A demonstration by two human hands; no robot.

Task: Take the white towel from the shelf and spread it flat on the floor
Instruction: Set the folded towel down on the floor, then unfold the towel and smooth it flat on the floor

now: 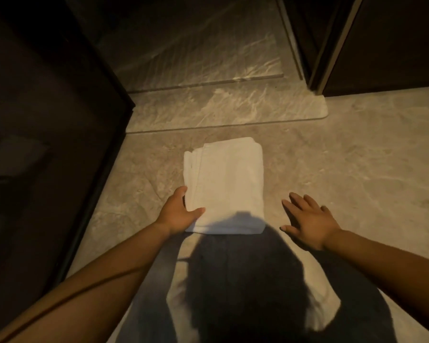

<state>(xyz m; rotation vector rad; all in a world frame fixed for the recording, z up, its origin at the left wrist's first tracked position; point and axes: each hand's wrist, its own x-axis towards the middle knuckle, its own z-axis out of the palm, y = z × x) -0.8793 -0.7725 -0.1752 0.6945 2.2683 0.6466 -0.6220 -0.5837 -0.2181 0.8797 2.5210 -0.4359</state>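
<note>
**Folded towel down on the marble floor, one hand on its corner**

Beige marble-patterned floor [357,169] fills the middle of the dim room, and most of its bare, open stretch lies to the right of the towel and on toward the far right. One white terry towel [226,186] lies on it, folded into a thick rectangle with stacked layers showing along its left and far edges; its near edge meets a dark shadow cast over the floor. On the left, a dark cabinet-like panel [47,144] runs from near to far and hems in that side, leaving only a narrow strip of floor between it and the towel. Just beyond the towel's far edge, apart from it, a raised marble step with a rounded right corner [233,107] crosses the floor, and a second, darker level sits farther back. At far right, a dark door panel with a pale frame [337,45] stands upright at the end of the step.

Two hands are in view. The left hand [178,214] clasps the towel's near-left corner, thumb on top and fingers along its left side. The right hand [310,219] is spread with fingers apart, just right of the towel's near-right corner and holding nothing; whether it touches the floor cannot be told.
</note>
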